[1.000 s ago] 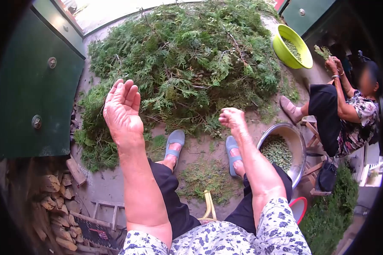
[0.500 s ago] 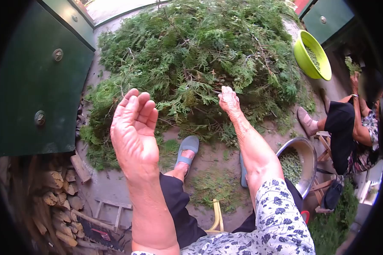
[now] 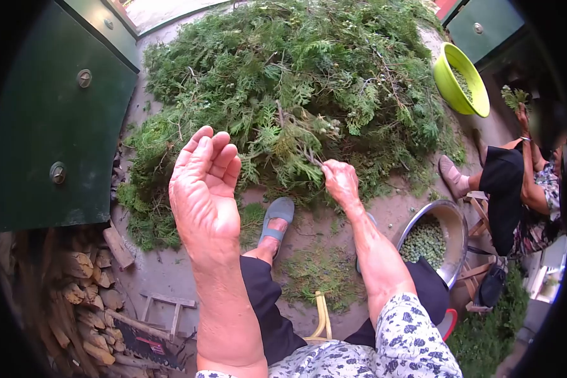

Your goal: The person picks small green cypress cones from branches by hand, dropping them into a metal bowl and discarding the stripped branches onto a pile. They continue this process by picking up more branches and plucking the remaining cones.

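My right hand is closed round the woody stem of a leafy branch, at the near edge of a big heap of green cuttings. Raised at the left, palm up with curled fingers a little apart, my left hand holds nothing. A metal basin with small green cones stands to the right of my right forearm.
A tilted yellow-green basin with green cones is at the upper right. A co-worker sits at the right, holding up a sprig. Firewood is stacked lower left below a dark green door. Loose sprigs lie between my feet.
My right hand has drawn back toward me, and the branch in it now stands out from the heap. My left hand has shifted slightly right. The co-worker's sprig has moved a little.
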`<state>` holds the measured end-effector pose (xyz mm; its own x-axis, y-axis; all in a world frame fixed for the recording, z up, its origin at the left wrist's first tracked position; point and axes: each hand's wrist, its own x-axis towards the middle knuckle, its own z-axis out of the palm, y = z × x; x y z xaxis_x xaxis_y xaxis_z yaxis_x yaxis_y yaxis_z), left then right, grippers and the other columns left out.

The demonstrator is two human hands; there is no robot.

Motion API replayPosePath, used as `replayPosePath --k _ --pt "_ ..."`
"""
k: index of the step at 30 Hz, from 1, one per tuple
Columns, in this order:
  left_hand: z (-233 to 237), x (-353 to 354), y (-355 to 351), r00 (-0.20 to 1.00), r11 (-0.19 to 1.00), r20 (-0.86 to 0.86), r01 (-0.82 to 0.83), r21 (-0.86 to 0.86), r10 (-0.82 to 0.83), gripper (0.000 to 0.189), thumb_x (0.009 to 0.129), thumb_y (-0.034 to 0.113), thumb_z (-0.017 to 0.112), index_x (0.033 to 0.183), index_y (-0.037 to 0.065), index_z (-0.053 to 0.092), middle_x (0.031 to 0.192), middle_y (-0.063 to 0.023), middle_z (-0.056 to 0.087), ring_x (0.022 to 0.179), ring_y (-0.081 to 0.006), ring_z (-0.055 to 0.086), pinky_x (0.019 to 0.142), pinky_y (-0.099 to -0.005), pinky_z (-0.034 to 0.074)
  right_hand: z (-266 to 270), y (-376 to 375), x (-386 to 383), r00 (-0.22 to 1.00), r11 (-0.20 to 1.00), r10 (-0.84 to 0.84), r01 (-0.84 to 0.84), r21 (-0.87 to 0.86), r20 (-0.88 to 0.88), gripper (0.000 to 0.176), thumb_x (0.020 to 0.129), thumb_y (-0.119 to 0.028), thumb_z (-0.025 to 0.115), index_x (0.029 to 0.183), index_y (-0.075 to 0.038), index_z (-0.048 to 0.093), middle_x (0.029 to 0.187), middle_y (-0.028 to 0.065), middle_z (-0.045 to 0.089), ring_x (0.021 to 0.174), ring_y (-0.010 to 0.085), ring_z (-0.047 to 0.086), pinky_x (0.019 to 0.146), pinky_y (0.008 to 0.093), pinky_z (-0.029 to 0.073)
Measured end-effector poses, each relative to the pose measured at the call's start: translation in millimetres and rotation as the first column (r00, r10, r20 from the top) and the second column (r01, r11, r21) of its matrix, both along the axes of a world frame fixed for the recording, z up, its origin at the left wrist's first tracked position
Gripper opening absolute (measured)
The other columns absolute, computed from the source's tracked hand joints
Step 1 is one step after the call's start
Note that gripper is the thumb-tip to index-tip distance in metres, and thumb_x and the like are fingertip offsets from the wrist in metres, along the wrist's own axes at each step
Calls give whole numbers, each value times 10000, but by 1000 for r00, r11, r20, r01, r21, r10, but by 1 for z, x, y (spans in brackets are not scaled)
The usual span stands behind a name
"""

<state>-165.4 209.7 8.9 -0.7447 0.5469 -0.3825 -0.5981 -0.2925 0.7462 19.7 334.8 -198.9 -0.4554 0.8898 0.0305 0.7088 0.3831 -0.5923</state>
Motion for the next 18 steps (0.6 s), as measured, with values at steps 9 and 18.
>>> replayPosePath --k 9,18 --pt "-3 -4 -5 999 999 31 -11 31 10 201 872 89 576 1060 19 558 913 -69 638 784 -141 616 700 -256 507 -37 -48 133 915 933 -350 359 -11 199 145 785 -150 580 851 -47 658 801 157 640 780 324 625 689 391 483" --pt "-6 2 3 998 996 43 37 78 -40 204 869 86 585 1059 14 560 911 -73 637 793 -151 613 709 -278 502 -74 -55 176 934 934 -246 300 -195 258 171 750 -149 594 876 -59 667 828 161 645 816 333 620 746 401 483"
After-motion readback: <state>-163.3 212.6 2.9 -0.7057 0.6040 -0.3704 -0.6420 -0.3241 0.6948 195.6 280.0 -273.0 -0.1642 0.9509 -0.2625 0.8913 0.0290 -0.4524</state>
